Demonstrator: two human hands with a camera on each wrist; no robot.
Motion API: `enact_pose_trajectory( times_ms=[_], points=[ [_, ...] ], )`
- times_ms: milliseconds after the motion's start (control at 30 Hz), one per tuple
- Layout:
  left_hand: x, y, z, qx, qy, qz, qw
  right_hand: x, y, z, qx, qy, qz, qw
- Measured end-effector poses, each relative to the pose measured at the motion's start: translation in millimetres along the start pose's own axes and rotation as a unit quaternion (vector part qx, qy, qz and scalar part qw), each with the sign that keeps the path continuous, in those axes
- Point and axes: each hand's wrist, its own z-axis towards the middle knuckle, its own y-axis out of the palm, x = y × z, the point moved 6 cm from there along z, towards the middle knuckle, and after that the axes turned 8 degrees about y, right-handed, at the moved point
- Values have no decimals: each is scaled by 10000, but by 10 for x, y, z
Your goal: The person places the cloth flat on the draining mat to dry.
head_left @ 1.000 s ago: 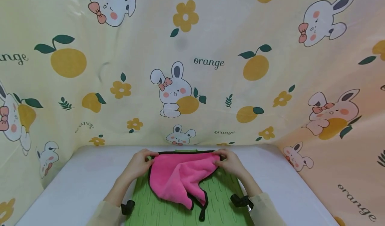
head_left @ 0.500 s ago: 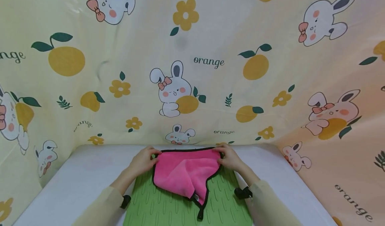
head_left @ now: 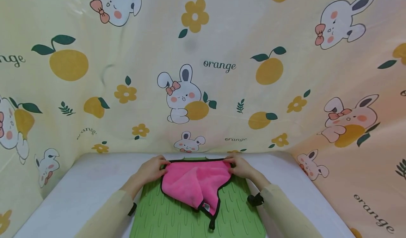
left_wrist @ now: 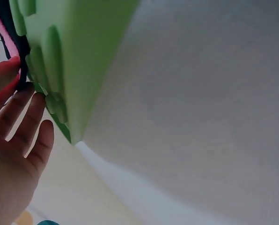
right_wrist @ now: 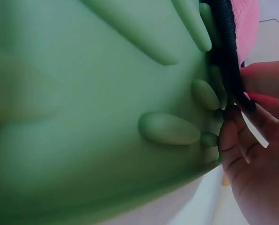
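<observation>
A pink fleecy cloth point(head_left: 187, 181) with black edging is spread over a green ridged board point(head_left: 171, 220). My left hand point(head_left: 150, 169) pinches its far left corner, and my right hand point(head_left: 242, 167) pinches the far right corner. Between the hands the cloth's far edge runs nearly straight. Its near part is folded and narrows to a point with a black loop and a small white tag point(head_left: 206, 207). In the left wrist view, thumb and fingers meet at the black edging point(left_wrist: 22, 47) beside the board. The right wrist view has fingertips at the black edging point(right_wrist: 226, 51), close over the ridges.
The board lies on a white-covered table point(head_left: 79, 188) that extends to both sides. Behind stands a cream curtain point(head_left: 215, 90) printed with rabbits and oranges. A black strap device point(head_left: 255, 200) sits at the right wrist, another point(head_left: 132, 209) at the left.
The cloth has shifted slightly right, and its near folds have drawn together, bringing the white tag into view. Its far edge rose a little, then came back down. Both hands keep their corners.
</observation>
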Motion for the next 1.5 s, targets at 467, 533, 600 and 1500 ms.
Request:
enact_pose_trajectory(
  times_ms=[467, 533, 600, 1500],
  points=[
    [61, 31, -33, -122, 284, 319, 9990, 58, 124, -96, -440, 329, 381, 9978],
    [47, 43, -37, -98, 293, 306, 9991, 36, 118, -130, -396, 255, 553, 9974],
    [29, 55, -38, -100, 279, 305, 9991, 4, 107, -165, -338, 93, 614, 9975],
    [44, -69, -73, -106, 36, -367, 9993, -101, -40, -196, 489, 764, 295, 9954]
  ],
)
